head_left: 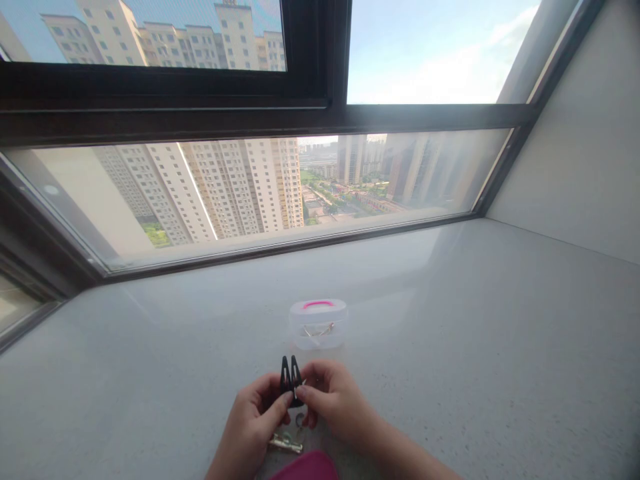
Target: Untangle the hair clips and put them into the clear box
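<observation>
My left hand (257,413) pinches one black snap hair clip (285,372) between thumb and fingers. Right beside it, a second black snap hair clip (295,371) is pinched by my right hand (335,393). Both clips point upward with their narrow ends slightly apart, and their lower ends are close together, partly covered by my thumbs. Below my hands lies a shiny gold-coloured clip (287,444). A small round thing (300,420) shows beneath the black clips, too small to make out.
A translucent box (318,333) with a pink handle (318,303) stands beyond my hands on the pale speckled sill (450,347), with thin metallic items inside. Part of a pink object (310,467) shows at the bottom edge. A dark-framed window (320,120) rises behind.
</observation>
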The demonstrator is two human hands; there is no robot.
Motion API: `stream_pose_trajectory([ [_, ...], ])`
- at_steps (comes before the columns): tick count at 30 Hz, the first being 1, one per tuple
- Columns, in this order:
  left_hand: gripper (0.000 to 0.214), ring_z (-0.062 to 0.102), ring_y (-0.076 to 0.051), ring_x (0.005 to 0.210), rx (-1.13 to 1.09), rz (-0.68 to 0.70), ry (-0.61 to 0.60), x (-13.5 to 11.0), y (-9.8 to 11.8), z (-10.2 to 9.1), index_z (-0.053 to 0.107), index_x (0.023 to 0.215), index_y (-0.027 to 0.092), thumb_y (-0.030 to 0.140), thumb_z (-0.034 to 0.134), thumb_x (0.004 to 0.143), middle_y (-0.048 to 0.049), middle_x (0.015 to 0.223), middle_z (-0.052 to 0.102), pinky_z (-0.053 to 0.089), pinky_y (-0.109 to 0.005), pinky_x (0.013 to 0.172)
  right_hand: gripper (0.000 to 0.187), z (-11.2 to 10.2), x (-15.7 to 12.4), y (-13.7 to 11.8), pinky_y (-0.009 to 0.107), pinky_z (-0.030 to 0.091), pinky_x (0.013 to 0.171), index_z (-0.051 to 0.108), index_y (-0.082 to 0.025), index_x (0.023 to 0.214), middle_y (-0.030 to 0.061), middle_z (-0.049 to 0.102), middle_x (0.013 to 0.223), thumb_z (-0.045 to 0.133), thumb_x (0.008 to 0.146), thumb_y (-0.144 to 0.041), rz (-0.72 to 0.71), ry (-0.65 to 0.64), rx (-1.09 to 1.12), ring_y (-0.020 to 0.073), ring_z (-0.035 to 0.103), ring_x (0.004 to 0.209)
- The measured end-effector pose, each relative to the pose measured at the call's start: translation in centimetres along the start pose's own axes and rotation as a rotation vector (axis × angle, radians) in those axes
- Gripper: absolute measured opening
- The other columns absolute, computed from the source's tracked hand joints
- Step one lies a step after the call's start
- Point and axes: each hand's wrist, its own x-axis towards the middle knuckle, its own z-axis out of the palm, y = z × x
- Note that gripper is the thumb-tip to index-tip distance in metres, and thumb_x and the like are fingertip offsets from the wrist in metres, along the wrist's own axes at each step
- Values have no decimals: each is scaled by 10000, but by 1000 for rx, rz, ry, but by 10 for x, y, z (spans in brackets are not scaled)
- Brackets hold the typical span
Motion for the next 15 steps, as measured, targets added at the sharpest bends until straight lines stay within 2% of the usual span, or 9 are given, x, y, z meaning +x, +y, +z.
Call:
stream_pose_trajectory([
  [15, 202, 538, -134, 592, -2, 5, 11, 2, -2, -2, 735, 853, 147, 311, 711, 738, -35, 698, 688, 434, -205, 530, 141, 2, 0, -3, 175, 389, 376, 612, -120, 774, -61, 521, 467, 626, 694, -235, 9, 24, 11, 87, 508, 364],
])
